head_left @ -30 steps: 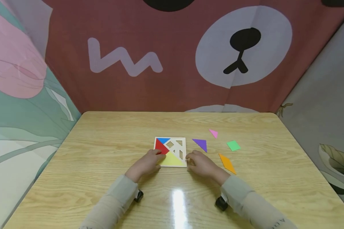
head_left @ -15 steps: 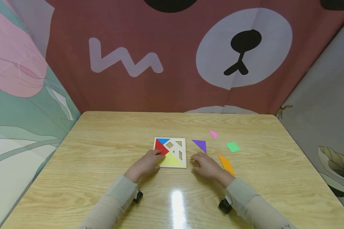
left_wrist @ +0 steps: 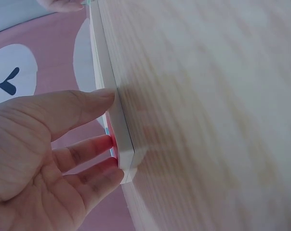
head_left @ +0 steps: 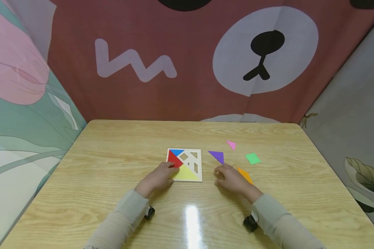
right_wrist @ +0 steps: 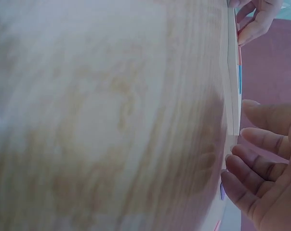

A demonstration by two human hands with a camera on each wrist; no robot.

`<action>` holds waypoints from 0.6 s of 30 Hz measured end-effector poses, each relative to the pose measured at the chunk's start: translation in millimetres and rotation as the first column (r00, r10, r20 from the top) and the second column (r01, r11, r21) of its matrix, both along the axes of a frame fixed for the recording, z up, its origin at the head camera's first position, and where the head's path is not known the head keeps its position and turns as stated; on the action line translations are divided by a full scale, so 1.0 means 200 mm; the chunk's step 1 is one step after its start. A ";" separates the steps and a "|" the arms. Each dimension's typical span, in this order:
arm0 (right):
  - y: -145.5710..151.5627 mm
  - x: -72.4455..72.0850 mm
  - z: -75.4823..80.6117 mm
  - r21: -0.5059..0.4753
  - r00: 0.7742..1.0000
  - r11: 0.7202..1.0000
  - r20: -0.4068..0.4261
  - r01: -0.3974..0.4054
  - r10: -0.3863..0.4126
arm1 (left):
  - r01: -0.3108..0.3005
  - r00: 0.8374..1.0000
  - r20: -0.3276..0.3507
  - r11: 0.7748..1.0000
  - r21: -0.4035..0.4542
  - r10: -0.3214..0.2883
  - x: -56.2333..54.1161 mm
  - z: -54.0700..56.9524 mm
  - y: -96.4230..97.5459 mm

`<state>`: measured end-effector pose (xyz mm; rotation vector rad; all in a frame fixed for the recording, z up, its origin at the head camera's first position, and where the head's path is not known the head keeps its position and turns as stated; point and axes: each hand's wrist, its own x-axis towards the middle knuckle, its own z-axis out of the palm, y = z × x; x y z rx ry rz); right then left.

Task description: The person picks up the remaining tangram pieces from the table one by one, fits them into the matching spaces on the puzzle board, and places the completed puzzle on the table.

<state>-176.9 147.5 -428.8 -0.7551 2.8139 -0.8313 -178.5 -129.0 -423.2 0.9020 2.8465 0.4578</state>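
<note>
Table (head_left: 127,145) backs onto curtain (head_left: 190,100). Board (head_left: 199,162) lies flat on table, near middle. In board: back triangle (head_left: 176,151) at far left corner; left triangle (head_left: 174,158) before it, along left side; front triangle (head_left: 185,174) along near edge. Left hand (head_left: 157,177) at board's near left corner, touching. Right hand (head_left: 232,178) right of board, apart from it. Loose, all right of board: larger triangle (head_left: 218,156) nearest it, just beyond right hand; small triangle (head_left: 232,145) behind and right of that; square (head_left: 253,158) farthest right; parallelogram (head_left: 243,174) before square, partly hidden by right hand.
</note>
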 end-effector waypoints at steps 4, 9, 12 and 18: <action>0.02 -0.01 -0.01 0.001 1.000 1.000 -0.012 0.000 0.000 | -0.006 1.000 0.010 1.000 -0.003 0.006 0.00 0.00 0.00; 0.06 -0.01 -0.02 0.007 0.999 1.000 -0.033 0.010 -0.010 | -0.015 1.000 0.027 1.000 -0.009 0.016 0.00 0.00 0.00; 0.08 -0.01 -0.01 0.011 0.999 1.000 -0.047 0.019 -0.019 | -0.021 0.999 0.026 1.000 -0.010 0.021 0.00 0.01 0.01; 0.12 -0.02 0.00 0.019 0.998 0.998 -0.036 0.054 -0.053 | -0.025 0.999 0.025 1.000 -0.017 0.025 0.01 0.01 0.01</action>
